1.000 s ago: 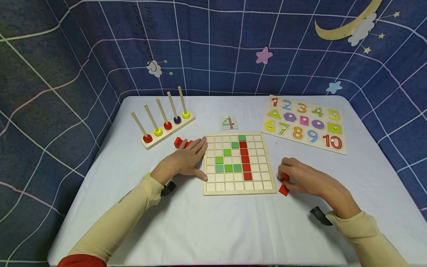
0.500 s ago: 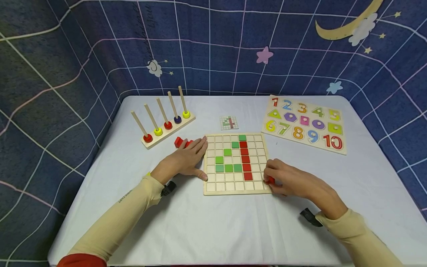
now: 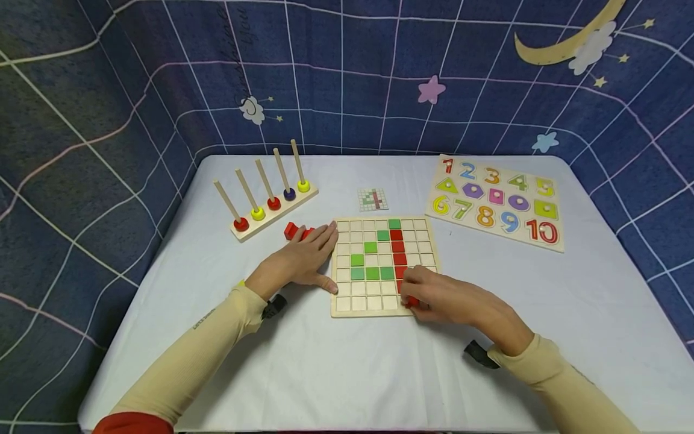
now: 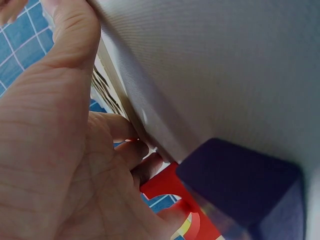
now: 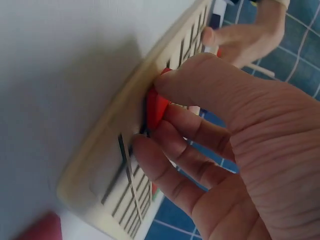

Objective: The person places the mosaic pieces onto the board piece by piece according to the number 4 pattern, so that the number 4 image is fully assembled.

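Note:
On the white table lies a wooden grid board [image 3: 364, 305] with green squares and a red column of squares. My left hand [image 3: 295, 259] rests at its left edge, fingers spread and thumb against the rim. Beside those fingers sit red blocks [image 3: 291, 230], partly hidden by the hand; one red block [image 4: 197, 222] has a curved cutout in the left wrist view. My right hand [image 3: 444, 296] is at the board's lower right, pinching a small red block [image 5: 158, 104] between thumb and fingers, low over the bottom row. It covers the lower end of the red column.
A small pattern card [image 3: 372, 199] lies behind the board. A peg stand [image 3: 276, 212] with coloured rings stands at back left, and a number and shape puzzle [image 3: 496, 202] at back right. A blurred red thing [image 5: 42, 230] lies on the cloth in the right wrist view.
My right hand has moved left from the table beside the board to over its lower right, carrying a red block. The left hand has stayed in place.

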A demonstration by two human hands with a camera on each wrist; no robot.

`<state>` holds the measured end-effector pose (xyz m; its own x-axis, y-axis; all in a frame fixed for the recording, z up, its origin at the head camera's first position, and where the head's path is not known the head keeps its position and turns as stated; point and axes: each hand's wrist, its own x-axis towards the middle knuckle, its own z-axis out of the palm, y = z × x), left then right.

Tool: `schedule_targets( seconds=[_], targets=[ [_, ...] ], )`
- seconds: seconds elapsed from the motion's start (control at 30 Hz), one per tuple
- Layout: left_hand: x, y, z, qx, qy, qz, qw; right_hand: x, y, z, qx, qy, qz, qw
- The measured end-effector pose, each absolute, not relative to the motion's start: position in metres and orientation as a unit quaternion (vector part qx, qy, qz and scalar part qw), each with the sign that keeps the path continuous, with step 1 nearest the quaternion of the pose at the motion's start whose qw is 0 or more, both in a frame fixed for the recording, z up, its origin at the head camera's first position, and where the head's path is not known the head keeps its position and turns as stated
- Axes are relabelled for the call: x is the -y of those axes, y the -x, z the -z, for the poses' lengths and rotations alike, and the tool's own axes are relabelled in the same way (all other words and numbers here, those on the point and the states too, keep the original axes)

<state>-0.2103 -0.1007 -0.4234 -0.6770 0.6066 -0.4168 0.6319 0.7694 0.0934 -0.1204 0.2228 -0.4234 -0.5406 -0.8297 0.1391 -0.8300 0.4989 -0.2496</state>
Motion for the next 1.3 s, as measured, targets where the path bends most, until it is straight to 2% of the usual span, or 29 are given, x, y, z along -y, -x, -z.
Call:
schedule_targets(
  seconds=[0.2, 0.6, 0.97, 1.3],
  targets=[
    [0.1009, 0.2108, 0.4236, -0.914, -0.338, 0.032, 0.224, -0.2177, 0.1176, 0.4262, 0.865, -0.483, -0.139, 0.009],
    [0.0992, 0.2109, 0.4233, -0.914, -0.338, 0.027, 0.222, -0.2192, 0.12, 0.4205, 0.863, -0.478, -0.162, -0.016],
    [0.101, 0.2108, 0.4198, -0.914, -0.337, 0.035, 0.222, -0.2173, 0.1187, 0.4236, 0.86, -0.481, -0.167, 0.016],
    [0.1017, 0.2112, 0.4228, -0.914, -0.342, 0.021, 0.218, -0.2131, 0.1161, 0.4227, 0.878, -0.45, -0.161, -0.016]
  ],
)
